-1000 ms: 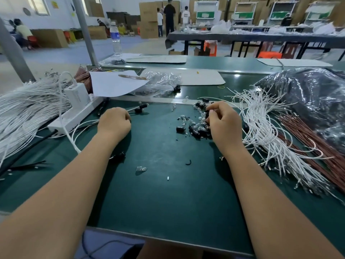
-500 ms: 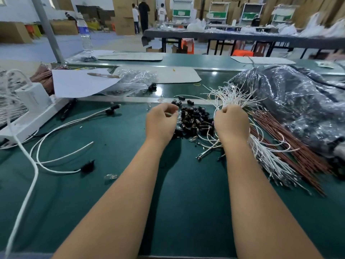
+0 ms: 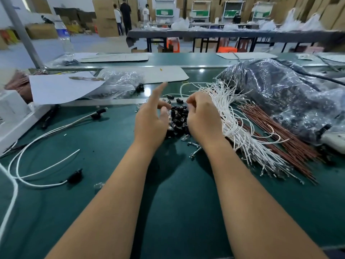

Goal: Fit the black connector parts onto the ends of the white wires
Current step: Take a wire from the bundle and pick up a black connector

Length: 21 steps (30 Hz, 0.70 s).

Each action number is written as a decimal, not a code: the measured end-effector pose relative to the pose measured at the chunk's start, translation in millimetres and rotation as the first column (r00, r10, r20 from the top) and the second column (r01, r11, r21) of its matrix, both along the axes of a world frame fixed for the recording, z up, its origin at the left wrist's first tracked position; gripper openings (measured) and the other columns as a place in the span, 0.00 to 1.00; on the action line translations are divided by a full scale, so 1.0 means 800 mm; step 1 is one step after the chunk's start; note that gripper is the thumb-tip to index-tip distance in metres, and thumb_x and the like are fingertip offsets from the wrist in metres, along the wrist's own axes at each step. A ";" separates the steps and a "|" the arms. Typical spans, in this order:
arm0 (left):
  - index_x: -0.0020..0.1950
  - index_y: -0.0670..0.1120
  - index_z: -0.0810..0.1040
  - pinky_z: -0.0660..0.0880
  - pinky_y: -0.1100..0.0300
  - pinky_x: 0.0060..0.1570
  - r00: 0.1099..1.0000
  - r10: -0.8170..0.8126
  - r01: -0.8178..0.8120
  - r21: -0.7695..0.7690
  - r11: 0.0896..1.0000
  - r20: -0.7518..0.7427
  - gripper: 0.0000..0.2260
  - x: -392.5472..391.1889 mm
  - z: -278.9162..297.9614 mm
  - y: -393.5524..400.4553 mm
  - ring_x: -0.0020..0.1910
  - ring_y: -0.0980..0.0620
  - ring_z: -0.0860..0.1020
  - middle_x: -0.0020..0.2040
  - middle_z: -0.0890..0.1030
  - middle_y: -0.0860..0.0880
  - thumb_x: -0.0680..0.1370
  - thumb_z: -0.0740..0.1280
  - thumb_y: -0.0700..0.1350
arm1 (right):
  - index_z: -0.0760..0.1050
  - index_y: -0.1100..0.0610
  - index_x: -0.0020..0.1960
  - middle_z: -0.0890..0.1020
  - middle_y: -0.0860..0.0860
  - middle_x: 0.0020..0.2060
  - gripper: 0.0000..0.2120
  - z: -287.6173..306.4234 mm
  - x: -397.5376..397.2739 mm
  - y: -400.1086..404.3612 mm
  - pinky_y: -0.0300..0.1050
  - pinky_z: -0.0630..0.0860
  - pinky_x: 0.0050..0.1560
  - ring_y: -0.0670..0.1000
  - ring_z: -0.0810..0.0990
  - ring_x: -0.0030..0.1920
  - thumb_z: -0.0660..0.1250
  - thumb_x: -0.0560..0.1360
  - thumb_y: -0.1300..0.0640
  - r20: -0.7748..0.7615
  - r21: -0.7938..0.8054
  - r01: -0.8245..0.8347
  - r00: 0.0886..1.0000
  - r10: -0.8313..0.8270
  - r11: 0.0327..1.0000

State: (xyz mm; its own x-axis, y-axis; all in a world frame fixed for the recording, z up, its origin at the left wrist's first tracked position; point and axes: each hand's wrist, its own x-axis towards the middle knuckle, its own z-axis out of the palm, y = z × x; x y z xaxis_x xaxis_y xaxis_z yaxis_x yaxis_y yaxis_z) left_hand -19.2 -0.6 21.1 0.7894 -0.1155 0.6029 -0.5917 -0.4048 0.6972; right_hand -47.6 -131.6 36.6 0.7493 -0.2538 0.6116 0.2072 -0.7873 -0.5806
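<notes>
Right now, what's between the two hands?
In the head view, a pile of black connector parts lies between the left hand and right hand.

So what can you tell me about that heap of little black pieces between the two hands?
The black pieces are small, glossy, barrel-shaped parts, plastic by the look, lying loose in a pile on the green table. A few small clear bits lie among them. The left hand and right hand flank the pile; the white wires lie just right.

I see a heap of small black plastic connector parts [image 3: 179, 118] at mid-tabletop; just right of it, a thick bundle of thin white wires [image 3: 235, 128] lies fanned out.
</notes>
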 end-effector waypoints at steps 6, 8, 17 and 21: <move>0.49 0.46 0.82 0.72 0.66 0.46 0.980 -0.117 0.091 -0.160 0.983 -0.163 0.20 -0.001 0.009 0.000 0.42 0.58 0.78 0.41 0.82 0.54 0.71 0.56 0.28 | 0.74 0.58 0.54 0.78 0.54 0.52 0.09 -0.009 -0.002 0.036 0.51 0.74 0.45 0.56 0.77 0.48 0.60 0.77 0.64 -0.106 -0.160 -0.231 0.971 0.216 0.960; 0.54 0.41 0.81 0.74 0.62 0.48 0.948 -0.153 0.045 -0.356 0.933 -0.281 0.18 0.002 0.015 0.004 0.43 0.55 0.78 0.43 0.82 0.50 0.73 0.56 0.28 | 0.74 0.58 0.51 0.77 0.53 0.49 0.06 -0.010 -0.002 0.037 0.47 0.71 0.40 0.55 0.76 0.44 0.61 0.76 0.64 -0.082 -0.253 -0.177 0.983 0.162 0.951; 0.59 0.46 0.75 0.78 0.56 0.51 0.830 -0.517 -0.119 -0.972 0.203 -0.210 0.09 0.018 0.021 0.033 0.43 0.54 0.81 0.42 0.82 0.51 0.80 0.61 0.39 | 0.75 0.60 0.47 0.73 0.53 0.41 0.13 -0.002 0.000 0.006 0.41 0.62 0.46 0.53 0.70 0.43 0.60 0.69 0.73 0.131 -0.338 0.287 0.957 -0.257 0.896; 0.62 0.44 0.75 0.76 0.61 0.40 0.865 -0.444 -0.240 -0.970 0.043 -0.234 0.10 0.028 0.014 0.053 0.35 0.56 0.79 0.36 0.80 0.51 0.81 0.61 0.40 | 0.77 0.60 0.48 0.76 0.54 0.44 0.13 0.002 -0.003 -0.013 0.44 0.58 0.48 0.55 0.72 0.48 0.60 0.70 0.72 0.198 -0.255 0.465 0.883 -0.425 0.848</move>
